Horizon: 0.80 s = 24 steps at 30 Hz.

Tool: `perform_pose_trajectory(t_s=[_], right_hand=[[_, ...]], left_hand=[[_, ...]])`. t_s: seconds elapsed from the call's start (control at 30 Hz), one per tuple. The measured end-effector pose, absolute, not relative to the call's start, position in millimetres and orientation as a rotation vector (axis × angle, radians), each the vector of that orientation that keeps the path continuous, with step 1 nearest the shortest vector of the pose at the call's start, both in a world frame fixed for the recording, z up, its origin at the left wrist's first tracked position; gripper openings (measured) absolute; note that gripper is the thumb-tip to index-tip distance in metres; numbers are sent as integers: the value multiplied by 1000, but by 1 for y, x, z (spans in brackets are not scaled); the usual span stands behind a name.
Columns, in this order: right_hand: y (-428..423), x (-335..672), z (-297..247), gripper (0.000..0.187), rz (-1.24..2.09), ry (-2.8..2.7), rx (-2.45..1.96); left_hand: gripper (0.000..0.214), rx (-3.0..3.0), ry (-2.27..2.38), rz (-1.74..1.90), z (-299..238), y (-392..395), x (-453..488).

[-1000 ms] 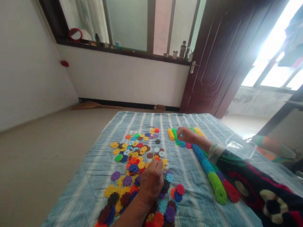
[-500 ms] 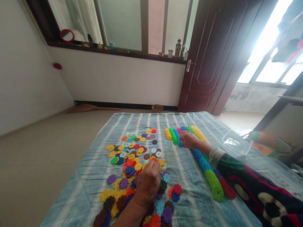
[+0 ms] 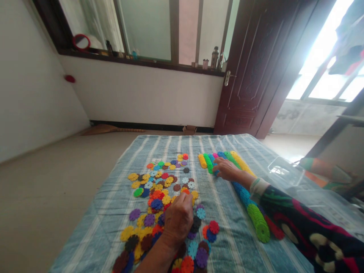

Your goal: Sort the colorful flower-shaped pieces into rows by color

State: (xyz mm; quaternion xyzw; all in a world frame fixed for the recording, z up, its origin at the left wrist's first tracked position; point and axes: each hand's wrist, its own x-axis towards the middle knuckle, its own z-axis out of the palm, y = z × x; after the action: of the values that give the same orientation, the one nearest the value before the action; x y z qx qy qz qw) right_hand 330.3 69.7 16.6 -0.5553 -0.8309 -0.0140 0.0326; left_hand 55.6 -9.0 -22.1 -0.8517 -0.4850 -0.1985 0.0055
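My left hand (image 3: 179, 217) is closed, low over a spread of loose notched plastic discs (image 3: 149, 220) in many colours. Its fingertips point down and away, and what is between them is hidden. An orange disc (image 3: 185, 192) shows just beyond its fingers. My right hand (image 3: 226, 169) reaches over colour-sorted rows of the same discs, its fingers apart and touching a short blue row (image 3: 211, 157). Left of that hand lie a green row (image 3: 208, 163) and a yellow row (image 3: 203, 161). Under the right forearm runs a longer blue row ending in green discs (image 3: 258, 223).
A striped blue cloth (image 3: 236, 235) covers the table. Clear plastic containers (image 3: 286, 172) stand at the right edge. Past the table are a dark red door (image 3: 244, 76), a small cardboard box (image 3: 189, 130) and a broom (image 3: 108, 129) on the floor.
My right hand has shifted slightly left, from the pink row onto the blue one, and its fingers have spread. My left hand stays in the same place over the loose discs.
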Motion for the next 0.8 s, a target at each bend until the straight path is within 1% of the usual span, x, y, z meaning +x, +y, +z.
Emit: perform_pose_trajectory(t_s=[0.5,0.8], right_hand=[[72,337,17,24,-16,-2514,-1716],[72,292,26,13,30,-2547,-1490]], left_hand=[[22,-2690,-1530,-621,-22,-10,56],[24,-2679,-1587,-588,-24,-14,58]])
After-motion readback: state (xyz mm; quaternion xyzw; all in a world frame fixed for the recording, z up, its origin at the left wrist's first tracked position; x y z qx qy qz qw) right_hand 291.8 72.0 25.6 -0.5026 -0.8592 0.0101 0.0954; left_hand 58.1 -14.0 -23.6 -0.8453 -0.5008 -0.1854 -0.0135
